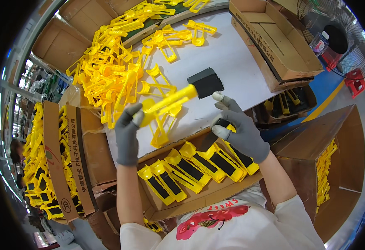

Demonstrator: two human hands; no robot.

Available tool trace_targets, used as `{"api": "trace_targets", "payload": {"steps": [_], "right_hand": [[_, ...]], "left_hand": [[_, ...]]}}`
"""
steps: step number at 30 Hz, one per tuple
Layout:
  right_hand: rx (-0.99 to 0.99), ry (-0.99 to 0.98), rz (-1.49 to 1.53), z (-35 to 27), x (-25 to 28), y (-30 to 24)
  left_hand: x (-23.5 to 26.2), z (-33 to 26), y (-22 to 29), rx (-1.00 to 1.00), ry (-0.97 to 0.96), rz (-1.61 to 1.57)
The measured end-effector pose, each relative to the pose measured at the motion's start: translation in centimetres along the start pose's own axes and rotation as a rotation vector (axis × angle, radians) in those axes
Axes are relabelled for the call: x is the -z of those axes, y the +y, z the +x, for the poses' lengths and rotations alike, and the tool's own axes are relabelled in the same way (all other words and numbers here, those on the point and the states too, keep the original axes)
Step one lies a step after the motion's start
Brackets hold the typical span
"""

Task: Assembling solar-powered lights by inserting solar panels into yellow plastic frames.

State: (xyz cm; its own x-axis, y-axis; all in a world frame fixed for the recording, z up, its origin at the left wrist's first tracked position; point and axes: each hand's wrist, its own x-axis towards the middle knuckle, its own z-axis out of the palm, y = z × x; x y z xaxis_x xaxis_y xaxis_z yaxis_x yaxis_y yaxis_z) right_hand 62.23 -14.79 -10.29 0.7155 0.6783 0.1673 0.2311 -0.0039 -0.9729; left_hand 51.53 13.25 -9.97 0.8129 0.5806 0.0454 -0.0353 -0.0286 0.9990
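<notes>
Both hands (127, 139) (244, 135) grip: the left a yellow frame (171, 101), the right a black strip (208, 141).

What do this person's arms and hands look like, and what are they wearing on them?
The left hand and right hand wear matching grey gloves, paler at the thumb tips and some fingertips. The gloves end around the wrists, leaving the forearms bare. Farther up are short, loose white sleeves. No cables show on either arm.

From head height, one wide view faces down and forward over the close worktable (236, 52)
</notes>
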Motion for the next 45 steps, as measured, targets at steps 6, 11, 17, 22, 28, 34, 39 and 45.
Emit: {"api": "trace_targets", "payload": {"steps": [6, 11, 17, 22, 28, 34, 39, 45], "right_hand": [[0.06, -0.19, -0.264, -1.2, 0.2, -1.6], [0.299, -0.12, -0.262, -3.2, 0.1, -1.7], [0.193, -0.245, -0.044, -5.3, 0.9, -4.3], [0.162, -0.513, -0.145, -5.6, 1.2, -4.8], [0.27, -0.206, -0.191, -5.7, 0.6, -3.7], [-0.144, 0.122, -0.037, -8.5, 3.9, -2.5], [-0.468, 0.096, 0.042, -7.2, 0.1, -4.1], [-0.313, 0.041, -0.3, -6.8, -0.3, -2.6]], "left_hand": [[-4.0, -7.2, 1.0, 0.081, -0.155, 0.022], [-3.8, -8.8, -0.1, 0.165, -0.227, -0.025], [-4.6, -10.7, -2.1, 0.636, -0.479, -0.417], [-3.5, -12.6, -3.9, 0.945, -0.756, -0.869], [-3.8, -13.0, -3.0, 0.859, -0.473, -0.878], [-4.2, -12.6, -1.9, 0.558, -0.191, -0.491], [-5.8, -13.2, -2.5, 0.565, -0.184, -0.444], [-6.2, -13.2, -1.9, 0.565, -0.204, -0.418]]}}
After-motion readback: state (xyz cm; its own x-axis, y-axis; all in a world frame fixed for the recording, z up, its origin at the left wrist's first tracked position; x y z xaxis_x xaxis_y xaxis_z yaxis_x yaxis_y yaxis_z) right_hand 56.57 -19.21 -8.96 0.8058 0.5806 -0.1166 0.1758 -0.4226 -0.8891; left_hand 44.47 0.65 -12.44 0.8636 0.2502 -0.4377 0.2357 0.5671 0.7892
